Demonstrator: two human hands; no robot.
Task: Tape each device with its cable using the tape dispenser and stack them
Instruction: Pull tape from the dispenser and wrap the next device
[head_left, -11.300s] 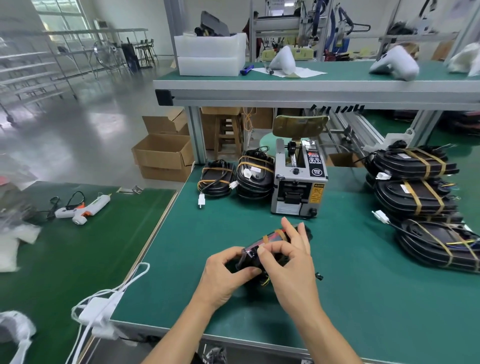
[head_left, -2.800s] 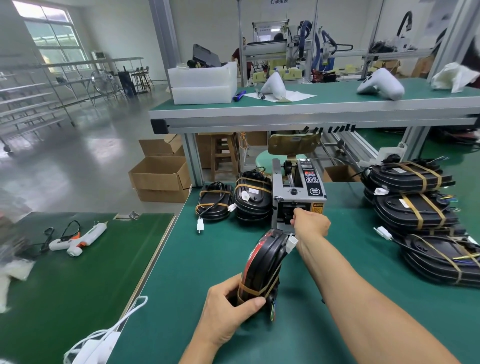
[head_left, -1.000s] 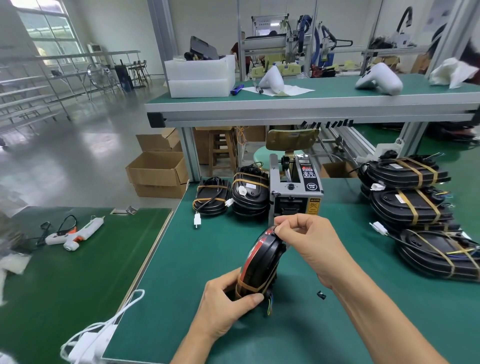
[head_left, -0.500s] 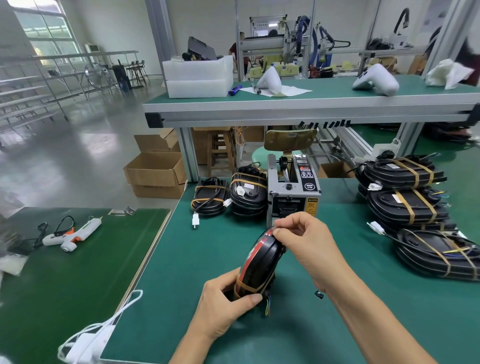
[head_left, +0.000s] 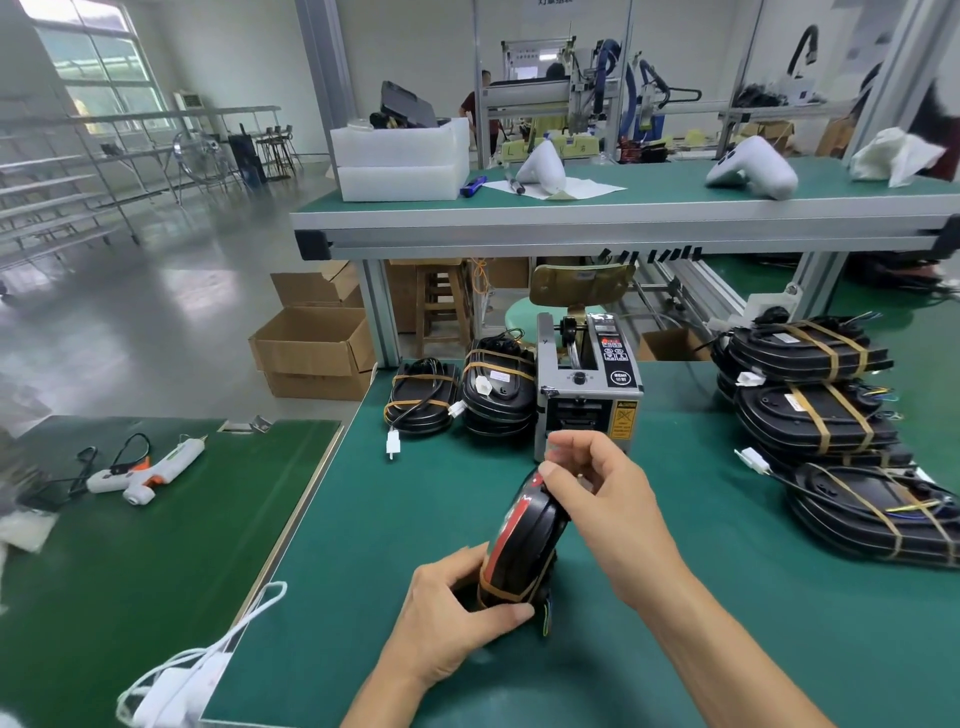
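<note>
The green desk (head_left: 675, 597) is carrying everything here: a stack of taped devices (head_left: 810, 410) is sitting along its right edge, two more taped bundles (head_left: 467, 397) are resting near the far edge, and the tape dispenser (head_left: 589, 384) is standing between them at the far middle. Toward the near edge, the device (head_left: 522, 545) being worked on is standing on its rim, tilted, already wearing one brown tape band low down. The left hand (head_left: 457, 618) is curling around its lower end, steadying it against the desk. The right hand (head_left: 597, 488) is pinching something small at the device's top edge, probably a fresh strip of tape, though the strip itself is too faint to make out.

To do this well, the left hand should be bracing firmly while the right is pulling the strip taut over the rim, catching the cable beneath and pressing both ends flat without wrinkles.
</note>
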